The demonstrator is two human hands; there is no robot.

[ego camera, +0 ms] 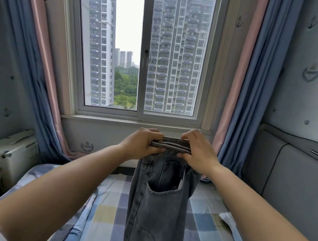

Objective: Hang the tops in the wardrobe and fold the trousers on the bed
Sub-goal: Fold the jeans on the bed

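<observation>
Fingers of the left hand (pixel 141 143) curl over the folded waistband of the grey jeans (pixel 157 206), thumb underneath, gripping one end of the band. Fingers of the right hand (pixel 198 153) pinch the other end just beside them, thumb below and fingertips over the top edge, so both hands hold the waistband doubled flat between them. Below the fingers the jeans hang straight down, a back pocket gaping open just under the right hand, and the legs run out of view at the bottom edge. Beneath the hanging denim lies the bed (pixel 208 232) with its checked blue, grey and yellow sheet. Beyond the fingers stands a window (pixel 146 54) facing tower blocks, with blue and pink curtains (pixel 244 86) either side. Down to the left of the left hand sits a pale suitcase (pixel 9 158).
</observation>
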